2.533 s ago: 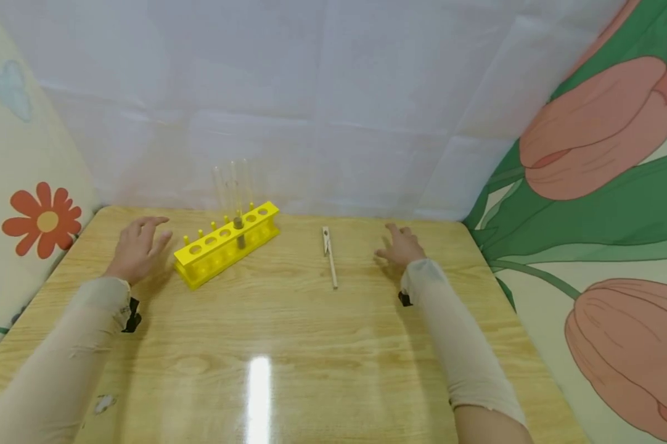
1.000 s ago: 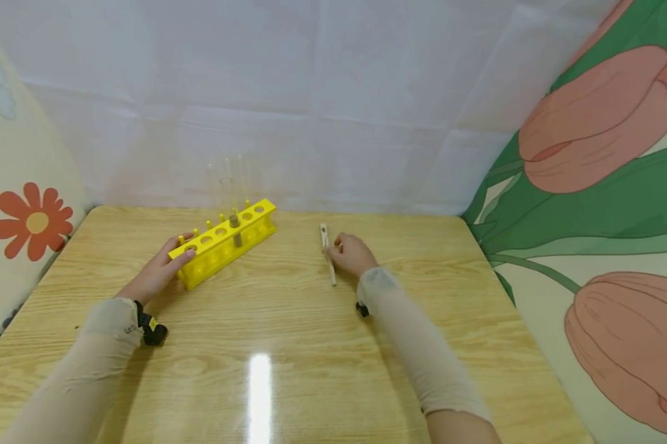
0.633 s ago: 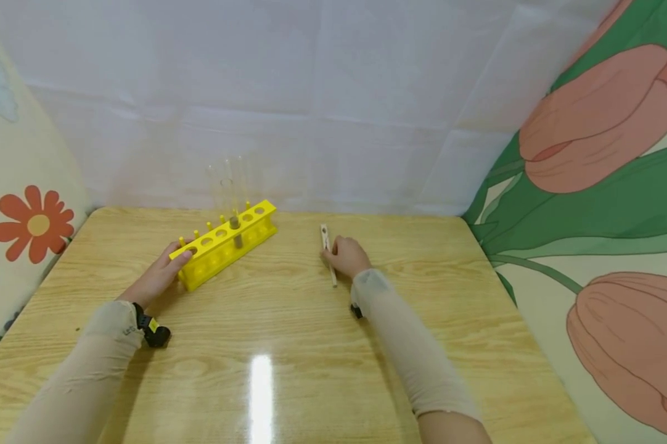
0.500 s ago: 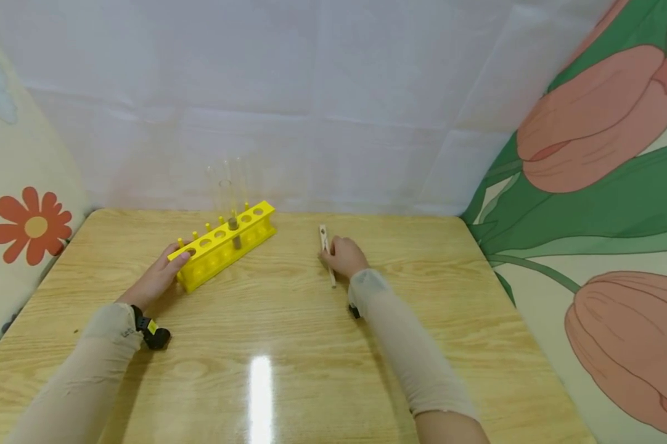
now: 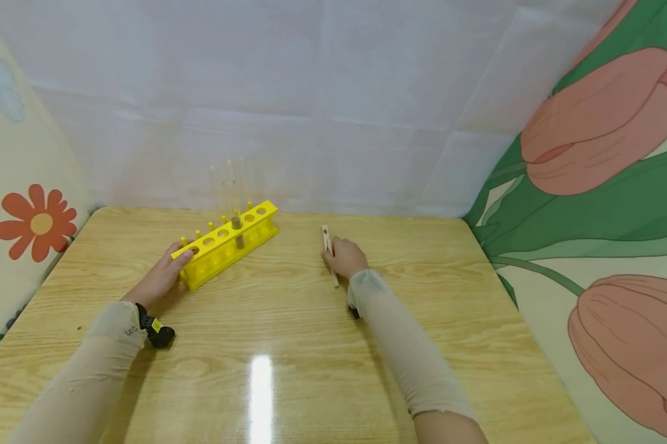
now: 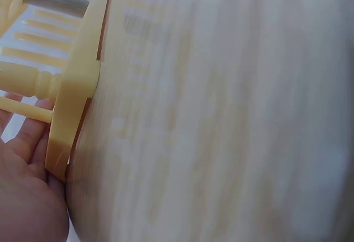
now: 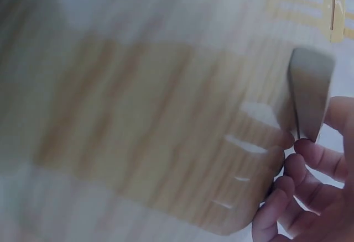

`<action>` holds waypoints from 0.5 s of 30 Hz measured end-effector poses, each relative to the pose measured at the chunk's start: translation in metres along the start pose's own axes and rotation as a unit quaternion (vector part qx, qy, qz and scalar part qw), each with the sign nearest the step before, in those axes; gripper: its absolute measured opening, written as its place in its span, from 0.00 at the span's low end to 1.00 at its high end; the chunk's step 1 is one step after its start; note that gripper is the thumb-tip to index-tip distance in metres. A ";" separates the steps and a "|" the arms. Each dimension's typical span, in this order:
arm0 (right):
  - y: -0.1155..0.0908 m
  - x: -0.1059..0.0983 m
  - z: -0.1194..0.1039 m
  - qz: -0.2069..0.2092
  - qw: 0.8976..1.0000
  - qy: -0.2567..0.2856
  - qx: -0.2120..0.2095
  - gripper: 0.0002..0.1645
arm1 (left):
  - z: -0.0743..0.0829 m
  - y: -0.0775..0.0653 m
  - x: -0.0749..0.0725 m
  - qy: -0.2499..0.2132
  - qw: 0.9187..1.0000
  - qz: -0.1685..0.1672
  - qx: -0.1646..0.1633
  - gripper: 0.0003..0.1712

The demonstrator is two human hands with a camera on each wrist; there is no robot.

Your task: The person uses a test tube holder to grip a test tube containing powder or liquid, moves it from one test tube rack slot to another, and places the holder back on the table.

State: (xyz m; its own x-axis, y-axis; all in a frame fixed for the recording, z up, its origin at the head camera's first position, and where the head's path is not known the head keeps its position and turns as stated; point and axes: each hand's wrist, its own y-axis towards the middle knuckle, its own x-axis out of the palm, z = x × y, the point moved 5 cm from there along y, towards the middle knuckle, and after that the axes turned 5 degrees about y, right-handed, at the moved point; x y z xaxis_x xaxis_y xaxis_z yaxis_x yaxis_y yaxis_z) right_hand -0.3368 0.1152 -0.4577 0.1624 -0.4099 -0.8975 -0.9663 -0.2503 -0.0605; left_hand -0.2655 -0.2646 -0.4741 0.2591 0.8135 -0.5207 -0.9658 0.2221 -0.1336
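Note:
A yellow test tube rack (image 5: pixel 216 245) stands at a slant on the left of the table. Clear test tubes rise from its back, and a dark grey section (image 5: pixel 239 239) shows in one hole. My left hand (image 5: pixel 158 274) grips the rack's near left end, thumb on top and fingers behind, partly hidden. In the left wrist view, the fingers lie against the rack's end (image 6: pixel 77 82). To the right, my right hand (image 5: pixel 347 256) pinches a wooden test tube clamp (image 5: pixel 325 235) around its middle. Seen from the right wrist, the clamp's flat end (image 7: pixel 312 87) juts past thumb and fingertips.
The light wood table (image 5: pixel 289 320) carries a bright glare strip at its front. A white cloth (image 5: pixel 367 111) hangs directly behind its far edge. Floral panels (image 5: pixel 605 234) border both sides. Black wrist cameras (image 5: pixel 158 333) sit at the cuffs.
Both hands have come inward from the table's sides. The left has taken hold of the rack's end, and the right has closed its fingers on the clamp. Over the last half second little has moved.

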 end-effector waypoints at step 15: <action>0.002 0.003 0.008 -0.007 1.000 0.003 -0.017 0.16 | 0.000 0.000 0.002 0.002 1.000 0.009 0.002 0.43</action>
State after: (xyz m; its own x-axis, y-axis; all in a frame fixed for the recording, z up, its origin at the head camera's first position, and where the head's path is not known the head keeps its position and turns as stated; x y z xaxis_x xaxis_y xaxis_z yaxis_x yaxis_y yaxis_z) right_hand -0.3397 0.1205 -0.4636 0.1767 -0.4118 -0.8940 -0.9567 -0.2851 -0.0577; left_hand -0.2654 -0.2632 -0.4752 0.2412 0.8158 -0.5257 -0.9704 0.2093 -0.1205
